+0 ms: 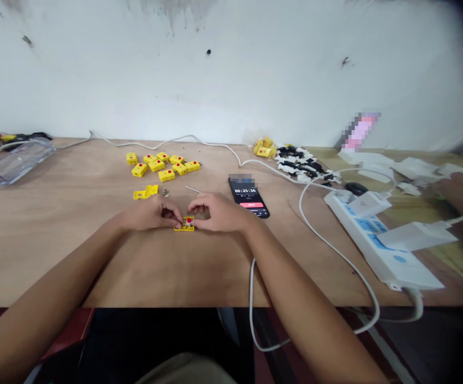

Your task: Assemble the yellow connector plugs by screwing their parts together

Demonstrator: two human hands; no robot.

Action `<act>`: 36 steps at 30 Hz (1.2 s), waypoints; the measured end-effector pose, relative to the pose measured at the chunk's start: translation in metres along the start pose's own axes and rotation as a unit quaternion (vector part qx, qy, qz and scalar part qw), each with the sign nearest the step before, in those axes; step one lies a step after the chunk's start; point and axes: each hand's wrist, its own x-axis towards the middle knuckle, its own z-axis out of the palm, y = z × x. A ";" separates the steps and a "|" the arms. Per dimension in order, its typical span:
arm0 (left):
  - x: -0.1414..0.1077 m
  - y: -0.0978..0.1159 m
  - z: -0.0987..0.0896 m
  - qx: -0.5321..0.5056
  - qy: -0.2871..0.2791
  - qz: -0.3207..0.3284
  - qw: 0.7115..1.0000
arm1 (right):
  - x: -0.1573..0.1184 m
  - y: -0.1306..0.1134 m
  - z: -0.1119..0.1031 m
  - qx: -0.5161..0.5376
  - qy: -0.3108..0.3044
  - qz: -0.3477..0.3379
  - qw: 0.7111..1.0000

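Note:
A small open yellow case [178, 229] with a red button [188, 220] lies on the table between my hands. The thumb and fingertips of my left hand [155, 212] are pinched at its left side, over small parts inside. My right hand [220, 212] grips the case's right edge with the thumb, its fingers curled above. Behind my left hand lies another opened yellow case [146, 192], and beside it some small metal pieces [165, 192]. A thin metal rod [193, 189], partly hidden, sticks out behind my right fingers.
Several closed yellow cases with red buttons [167, 175] stand farther back. A phone [249, 197] showing a timer lies right of my hand. Bagged yellow cases [265, 148], black and white parts [301, 164], a power strip [379, 240], a white cable [335, 247] and a clear bottle [19, 162] surround the workspace.

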 end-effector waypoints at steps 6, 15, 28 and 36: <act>0.000 -0.003 0.000 -0.020 -0.021 -0.019 0.999 | 0.001 0.001 0.002 -0.013 -0.043 0.010 0.999; -0.003 0.003 -0.003 0.017 -0.028 0.008 0.999 | 0.001 -0.001 0.001 -0.016 -0.048 0.014 0.999; -0.003 0.011 -0.002 0.096 -0.014 0.070 0.993 | 0.001 -0.003 0.001 -0.008 -0.053 0.014 0.998; -0.002 0.009 0.001 0.110 0.006 0.090 0.990 | 0.002 -0.003 0.001 -0.004 -0.050 0.007 0.999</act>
